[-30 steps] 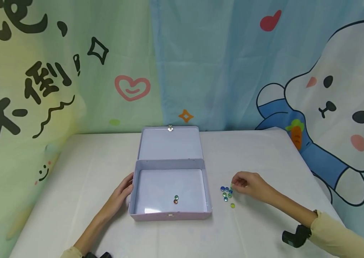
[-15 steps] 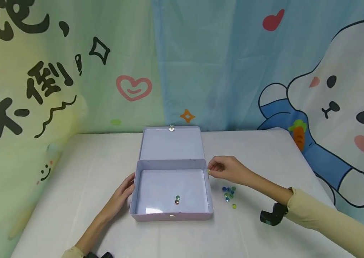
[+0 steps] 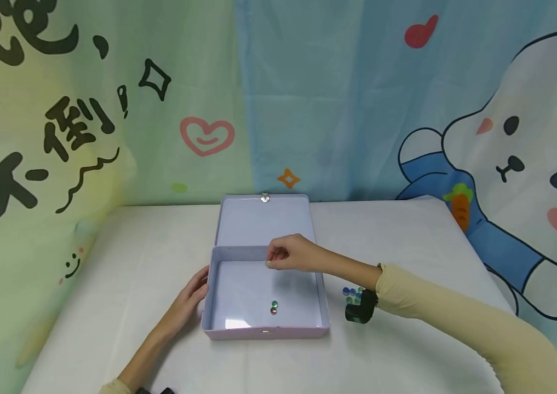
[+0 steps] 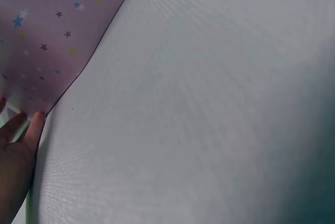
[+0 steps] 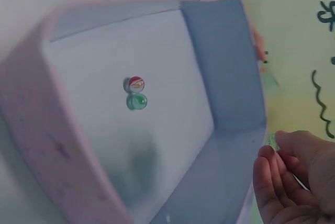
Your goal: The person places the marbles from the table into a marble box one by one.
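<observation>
A lilac box stands on the table with its lid swung back. Over the back part of the box, my right hand pinches a small greenish glass marble between thumb and fingertips. Two marbles lie together on the box floor: a green one and one with red and orange swirls. My left hand rests against the box's left side with its fingers extended; the left wrist view shows its fingertips at the star-printed wall.
Right of the box, several blue and green marbles lie on the white tablecloth, partly hidden by the black wrist camera. A printed curtain hangs behind the table.
My right hand has carried a marble leftward from the loose group, over the box's right wall. My left hand has stayed at the box's side.
</observation>
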Available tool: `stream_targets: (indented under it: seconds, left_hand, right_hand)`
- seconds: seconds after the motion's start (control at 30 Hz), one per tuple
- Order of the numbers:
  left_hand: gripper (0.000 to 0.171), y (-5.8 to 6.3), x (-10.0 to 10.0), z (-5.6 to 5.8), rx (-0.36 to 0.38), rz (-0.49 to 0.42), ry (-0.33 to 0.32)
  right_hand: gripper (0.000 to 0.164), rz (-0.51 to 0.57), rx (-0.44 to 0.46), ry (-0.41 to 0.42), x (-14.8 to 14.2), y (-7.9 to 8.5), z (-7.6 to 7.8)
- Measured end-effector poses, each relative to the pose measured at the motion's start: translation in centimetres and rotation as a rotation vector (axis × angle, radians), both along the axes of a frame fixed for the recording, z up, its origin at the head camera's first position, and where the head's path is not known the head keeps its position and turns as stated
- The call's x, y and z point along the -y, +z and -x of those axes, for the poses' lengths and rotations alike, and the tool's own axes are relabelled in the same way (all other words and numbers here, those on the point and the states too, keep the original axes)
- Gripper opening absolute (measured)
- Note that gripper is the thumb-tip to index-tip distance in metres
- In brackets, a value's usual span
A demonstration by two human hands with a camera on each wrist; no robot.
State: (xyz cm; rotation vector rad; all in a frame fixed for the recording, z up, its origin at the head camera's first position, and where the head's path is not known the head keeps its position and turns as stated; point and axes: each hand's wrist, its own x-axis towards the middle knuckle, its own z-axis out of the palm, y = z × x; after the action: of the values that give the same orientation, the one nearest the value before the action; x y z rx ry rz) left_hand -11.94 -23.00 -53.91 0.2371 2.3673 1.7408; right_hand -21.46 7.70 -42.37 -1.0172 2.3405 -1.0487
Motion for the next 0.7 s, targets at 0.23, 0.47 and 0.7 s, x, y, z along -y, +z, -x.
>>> stream_targets:
  seconds: [0.23, 0.47, 0.7]
  left_hand:
    - [0.052, -0.1, -0.1, 0.0, 0.0, -0.01, 0.0]
    - [0.052, -0.1, -0.1, -0.2, 0.013, -0.015, 0.011]
    - [0.053, 0.0, -0.2, -0.1, 0.01, -0.018, 0.012]
  right_hand:
    - [0.006, -0.084, -0.013, 0.118, 2.7, -1.6, 0.7]
    - [0.005, -0.203, -0.009, 0.218, 5.4, -2.7, 0.3]
    - [0.005, -0.239, -0.052, 0.235, 6.7, -3.6, 0.5]
